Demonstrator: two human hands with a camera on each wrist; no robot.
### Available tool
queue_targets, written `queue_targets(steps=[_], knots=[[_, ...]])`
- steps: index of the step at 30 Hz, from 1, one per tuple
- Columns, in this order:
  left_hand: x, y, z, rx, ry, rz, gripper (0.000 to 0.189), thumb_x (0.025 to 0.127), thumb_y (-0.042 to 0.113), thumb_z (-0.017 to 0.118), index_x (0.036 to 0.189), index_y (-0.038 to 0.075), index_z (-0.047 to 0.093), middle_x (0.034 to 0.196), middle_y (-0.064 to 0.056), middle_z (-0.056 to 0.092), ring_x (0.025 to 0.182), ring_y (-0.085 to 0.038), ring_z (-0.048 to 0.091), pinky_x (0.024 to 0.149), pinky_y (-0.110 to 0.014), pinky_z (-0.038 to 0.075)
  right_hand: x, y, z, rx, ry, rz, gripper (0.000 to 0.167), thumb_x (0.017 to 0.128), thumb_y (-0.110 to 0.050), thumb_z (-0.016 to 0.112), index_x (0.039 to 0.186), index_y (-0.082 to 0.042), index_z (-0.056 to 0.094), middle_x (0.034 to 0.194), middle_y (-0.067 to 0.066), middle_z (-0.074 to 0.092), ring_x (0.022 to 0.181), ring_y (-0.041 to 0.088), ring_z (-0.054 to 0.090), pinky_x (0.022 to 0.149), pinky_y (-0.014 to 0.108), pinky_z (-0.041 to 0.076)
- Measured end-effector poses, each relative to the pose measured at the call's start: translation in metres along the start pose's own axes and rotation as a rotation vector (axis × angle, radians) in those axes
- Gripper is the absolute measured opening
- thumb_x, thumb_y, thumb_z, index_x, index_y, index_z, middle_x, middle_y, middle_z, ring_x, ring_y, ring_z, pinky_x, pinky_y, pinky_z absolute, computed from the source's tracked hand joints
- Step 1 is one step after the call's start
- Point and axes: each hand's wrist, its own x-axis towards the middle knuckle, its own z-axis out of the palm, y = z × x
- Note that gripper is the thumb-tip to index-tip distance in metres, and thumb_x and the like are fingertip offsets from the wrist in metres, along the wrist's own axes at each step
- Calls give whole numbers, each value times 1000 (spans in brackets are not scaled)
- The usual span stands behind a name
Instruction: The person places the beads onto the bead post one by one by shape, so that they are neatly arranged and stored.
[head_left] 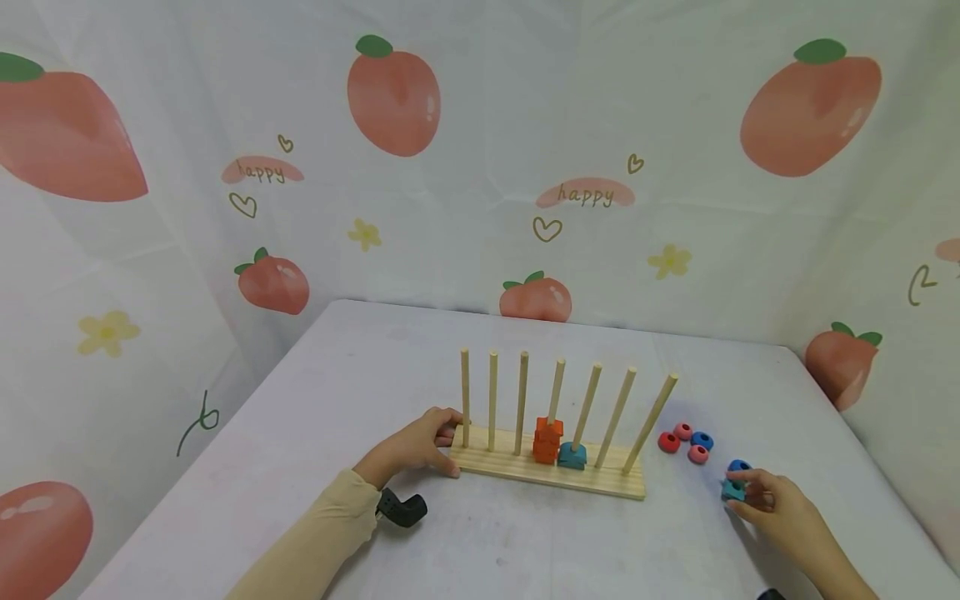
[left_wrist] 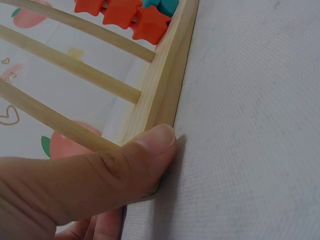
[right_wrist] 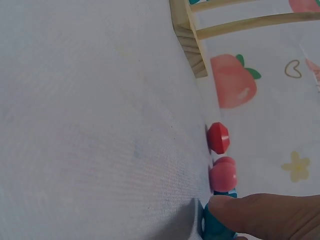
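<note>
A wooden peg rack (head_left: 517,471) with several upright dowels stands on the table. My left hand (head_left: 420,446) grips its left end; in the left wrist view the thumb (left_wrist: 125,165) lies along the front edge of the base. Orange star-shaped beads (head_left: 547,442) are stacked on the middle dowel, and a teal bead (head_left: 572,457) sits on the dowel to their right. Off the rack's right end, my right hand (head_left: 780,508) pinches a teal bead (head_left: 732,490) between thumb and fingers, low at the table. Its far side is hidden by the fingers.
Just behind the pinched bead lies a blue bead (head_left: 738,465). A red bead (head_left: 669,442), two pink beads (head_left: 698,454) and another blue bead (head_left: 702,441) are grouped right of the rack. A fruit-printed white cloth (head_left: 465,208) hangs behind the white table (head_left: 360,358).
</note>
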Motion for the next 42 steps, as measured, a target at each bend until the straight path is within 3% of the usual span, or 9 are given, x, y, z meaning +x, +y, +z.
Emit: queue_targets(steps=[5,11,15,23,26,30,37,42], knots=[[0,1,0,-1,3,-9,77,64,-5,86,130,-5,47,126,-19,41,118,-30,51,99,-31,51,1,0,0,4,-23,6,51,85,-24,75,123,5,58,93,11,56,85,23,54,66,32,52],[0,1,1,-6,6,-25,77,64,-4,87,131,-3,48,125,-17,41,118,-29,51,99,-32,51,3,2,2,14,-11,-28,45,84,-22,75,118,4,61,76,2,44,71,14,41,54,24,32],[1,0,0,-4,7,-26,78,64,-4,87,131,-3,48,125,-17,42,117,-28,51,100,-34,51,5,2,4,23,-13,-9,37,84,-20,75,112,2,63,76,2,38,70,15,39,53,24,29],[1,-1,1,-2,10,-35,78,63,-4,87,131,-3,47,125,-17,41,118,-28,51,101,-36,50,6,-4,3,21,-49,26,27,88,-7,67,112,2,60,90,11,56,80,21,50,58,27,45],[2,-1,1,1,10,-30,78,63,-5,87,131,-3,48,125,-17,41,117,-29,51,101,-35,50,6,-6,2,24,-37,31,31,89,-9,66,115,4,56,99,23,61,83,27,59,68,39,55],[2,-1,1,1,8,-19,77,63,-5,86,130,-4,48,126,-18,41,118,-29,51,100,-34,50,3,-13,-1,68,-12,61,43,90,-14,67,122,5,46,116,33,55,99,42,61,82,53,56],[2,-1,1,13,11,-15,77,64,-4,86,130,-3,49,123,-17,42,117,-29,51,99,-31,51,-4,-34,-7,156,103,5,41,89,-9,67,121,8,47,115,31,55,98,39,63,73,35,61],[1,0,1,22,13,-18,76,63,-4,87,129,-3,49,122,-17,42,116,-28,52,99,-30,51,-10,-52,-11,152,199,-93,37,90,-14,68,118,5,55,118,29,60,102,41,63,73,36,61]])
